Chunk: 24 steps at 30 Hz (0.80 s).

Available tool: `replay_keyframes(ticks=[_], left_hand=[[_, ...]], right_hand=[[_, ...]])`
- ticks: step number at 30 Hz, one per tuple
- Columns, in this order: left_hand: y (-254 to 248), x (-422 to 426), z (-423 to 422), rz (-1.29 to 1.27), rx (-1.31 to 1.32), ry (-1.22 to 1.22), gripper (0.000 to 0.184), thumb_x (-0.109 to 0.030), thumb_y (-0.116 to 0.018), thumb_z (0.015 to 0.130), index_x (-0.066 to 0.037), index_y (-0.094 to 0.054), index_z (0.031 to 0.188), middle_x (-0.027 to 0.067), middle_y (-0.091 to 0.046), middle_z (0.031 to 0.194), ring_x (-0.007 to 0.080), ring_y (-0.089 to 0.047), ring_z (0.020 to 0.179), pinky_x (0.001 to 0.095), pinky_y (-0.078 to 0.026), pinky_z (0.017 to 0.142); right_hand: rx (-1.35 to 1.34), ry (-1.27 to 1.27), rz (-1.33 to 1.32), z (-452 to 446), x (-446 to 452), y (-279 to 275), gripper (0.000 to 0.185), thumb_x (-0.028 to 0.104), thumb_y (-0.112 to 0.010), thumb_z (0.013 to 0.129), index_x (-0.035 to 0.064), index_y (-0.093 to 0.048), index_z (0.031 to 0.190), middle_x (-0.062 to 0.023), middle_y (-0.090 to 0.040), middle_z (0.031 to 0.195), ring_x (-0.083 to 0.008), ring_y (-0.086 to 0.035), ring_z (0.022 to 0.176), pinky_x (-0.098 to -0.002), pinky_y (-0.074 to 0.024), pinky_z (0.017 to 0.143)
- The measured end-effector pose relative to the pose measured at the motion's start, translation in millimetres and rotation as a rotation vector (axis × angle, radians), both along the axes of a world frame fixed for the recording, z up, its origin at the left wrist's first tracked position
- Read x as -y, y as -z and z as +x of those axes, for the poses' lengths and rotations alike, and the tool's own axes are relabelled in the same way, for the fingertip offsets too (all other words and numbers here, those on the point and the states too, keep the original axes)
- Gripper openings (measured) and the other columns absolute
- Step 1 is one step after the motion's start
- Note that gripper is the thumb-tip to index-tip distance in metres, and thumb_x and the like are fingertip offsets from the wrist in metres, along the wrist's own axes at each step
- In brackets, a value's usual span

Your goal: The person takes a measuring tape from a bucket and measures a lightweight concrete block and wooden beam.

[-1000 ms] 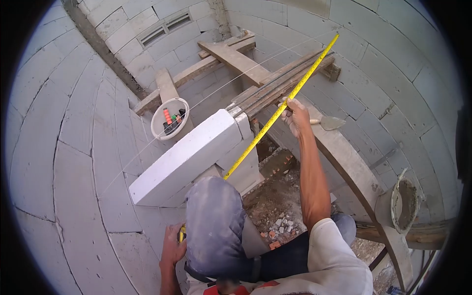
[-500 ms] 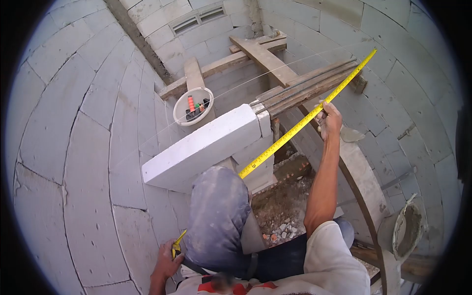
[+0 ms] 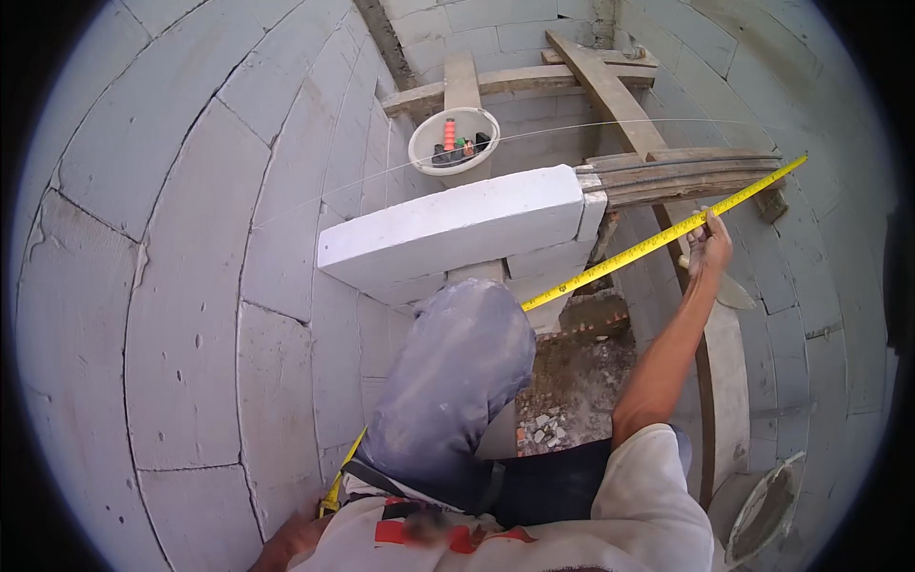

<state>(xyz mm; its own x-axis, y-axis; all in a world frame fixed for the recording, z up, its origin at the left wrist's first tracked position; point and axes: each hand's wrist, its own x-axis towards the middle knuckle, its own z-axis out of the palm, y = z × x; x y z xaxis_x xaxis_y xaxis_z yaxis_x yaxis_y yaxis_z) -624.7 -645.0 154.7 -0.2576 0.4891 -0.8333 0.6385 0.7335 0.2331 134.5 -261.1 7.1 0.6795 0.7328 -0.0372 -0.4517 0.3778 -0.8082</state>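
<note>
Tools [image 3: 449,135] sit in bucket [image 3: 424,136] behind block [image 3: 457,214], planks [image 3: 696,176] off block's right end, tape blade [image 3: 620,259] in front, trowel [image 3: 734,293] on right-hand board [image 3: 729,381], pail [image 3: 732,498] beside board's near part.

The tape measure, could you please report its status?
Right hand gripping the extended tape; left hand blurred, beside the yellow case; bent leg hiding part of the tape.

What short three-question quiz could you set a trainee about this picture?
1. True or false: the right hand grips the yellow tape.
2. Choose one: the upright item in the round pale bucket is (a) blue, (b) orange-red or (c) white.
3. Fill in the blank: followed down from the right hand, the tape passes out of sight behind a bent ____.

Key: 1. true; 2. b; 3. leg.
</note>
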Motion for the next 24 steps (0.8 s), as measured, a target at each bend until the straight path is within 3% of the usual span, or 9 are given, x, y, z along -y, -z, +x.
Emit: replay_keyframes(ticks=[3,7,14,17,21,24], left_hand=[[-22,-24,21,0.007,0.050,-0.152,0.062,-0.030,-0.070,0.100,0.001,-0.051,0.149,0.0140,-0.066,0.123,0.0220,-0.063,0.114,0.0370,-0.051,0.100],[-7,-67,32,0.288,0.195,-0.242,0.039,-0.028,-0.064,0.106,-0.006,-0.059,0.138,0.0016,-0.065,0.110,0.0087,-0.060,0.097,0.0278,-0.050,0.088],[1,-155,50,0.397,0.306,-0.411,0.039,-0.043,-0.061,0.106,-0.009,-0.060,0.125,0.0045,-0.065,0.100,0.0184,-0.068,0.092,0.0370,-0.057,0.076],[-10,-190,64,0.378,0.357,-0.551,0.045,-0.050,-0.062,0.103,-0.008,-0.062,0.121,0.0045,-0.064,0.097,0.0183,-0.066,0.085,0.0383,-0.058,0.075],[-4,-232,64,0.436,0.355,-0.523,0.047,-0.054,-0.058,0.103,-0.009,-0.061,0.119,0.0074,-0.065,0.088,0.0241,-0.070,0.071,0.0450,-0.059,0.059],[7,-262,55,0.446,0.315,-0.461,0.050,-0.057,-0.058,0.102,-0.009,-0.060,0.117,0.0075,-0.065,0.087,0.0239,-0.070,0.070,0.0431,-0.060,0.057]], right_hand=[[0.028,0.074,-0.027,-4,-12,-11,0.021,0.013,-0.066,0.103,-0.0037,-0.068,0.116,-0.0110,-0.071,0.092,-0.0138,-0.063,0.065,-0.0306,-0.0579,0.061],[0.017,0.056,-0.094,-27,-28,-15,0.017,0.008,-0.068,0.100,-0.0043,-0.068,0.111,-0.0099,-0.069,0.091,-0.0170,-0.068,0.069,-0.0310,-0.0630,0.062],[0.027,0.088,-0.165,2,-64,4,0.021,0.007,-0.072,0.097,-0.0068,-0.068,0.112,-0.0128,-0.069,0.094,-0.0222,-0.072,0.076,-0.0307,-0.0636,0.061],[0.028,0.114,-0.232,36,-74,22,0.024,0.007,-0.072,0.097,-0.0088,-0.067,0.115,-0.0147,-0.069,0.098,-0.0253,-0.074,0.081,-0.0332,-0.0651,0.066],[0.069,0.027,-0.285,57,-80,23,0.026,0.006,-0.070,0.099,-0.0102,-0.064,0.118,-0.0178,-0.071,0.103,-0.0296,-0.078,0.092,-0.0364,-0.0678,0.075],[0.085,0.013,-0.271,57,-87,24,0.028,0.005,-0.068,0.101,-0.0114,-0.061,0.122,-0.0190,-0.071,0.104,-0.0310,-0.078,0.092,-0.0386,-0.0694,0.080]])
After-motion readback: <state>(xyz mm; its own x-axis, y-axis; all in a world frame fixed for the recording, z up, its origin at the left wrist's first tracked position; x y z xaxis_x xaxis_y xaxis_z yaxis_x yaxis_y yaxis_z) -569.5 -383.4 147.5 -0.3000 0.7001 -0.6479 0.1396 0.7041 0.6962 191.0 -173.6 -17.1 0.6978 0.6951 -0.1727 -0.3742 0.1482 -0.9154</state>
